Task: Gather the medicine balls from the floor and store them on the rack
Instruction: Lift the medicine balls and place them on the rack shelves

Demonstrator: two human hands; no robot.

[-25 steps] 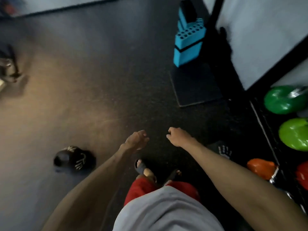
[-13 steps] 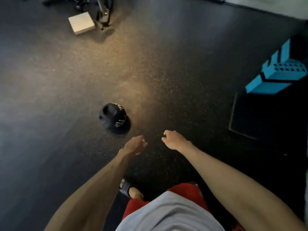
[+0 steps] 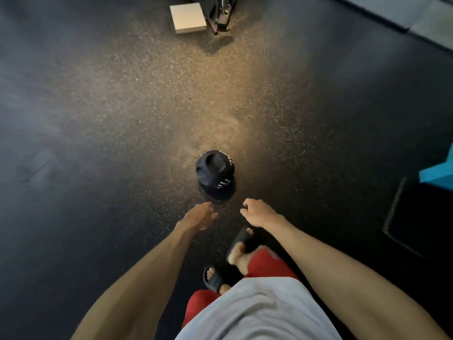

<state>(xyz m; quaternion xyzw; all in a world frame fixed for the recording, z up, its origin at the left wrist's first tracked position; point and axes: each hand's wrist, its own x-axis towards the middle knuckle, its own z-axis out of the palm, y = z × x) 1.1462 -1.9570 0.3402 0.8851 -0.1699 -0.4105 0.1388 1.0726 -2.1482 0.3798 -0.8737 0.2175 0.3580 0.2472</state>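
While the head camera looked down at the dark speckled floor [image 3: 103,148], a black medicine ball [image 3: 215,176] with white lettering sat on it near the middle of the view, in a patch of warm light. It rested alone, with nothing touching it.

Both arms reached forward from the bottom of the view. At about seven o'clock from the ball, the left hand [image 3: 199,217] hung just short of it, fingers loosely curled and holding nothing. At about five o'clock from the ball, the right hand [image 3: 257,212] was likewise empty, its fingers bent in a half-closed curl. Neither hand touched the ball; the two stood near each other with a gap of bare floor between them.

Below the hands, at six o'clock, two feet in black sandals [image 3: 241,239] stood on the floor, with red shorts [image 3: 266,263] and a grey shirt [image 3: 257,312] nearer the lens.

At twelve o'clock, well apart from the ball, a pale flat box [image 3: 188,18] lay beside the metal foot of some equipment [image 3: 221,17]. At three o'clock, a dark mat [image 3: 424,217] lay on the floor, with a blue block [image 3: 438,171] at its far edge, cut off by the frame.
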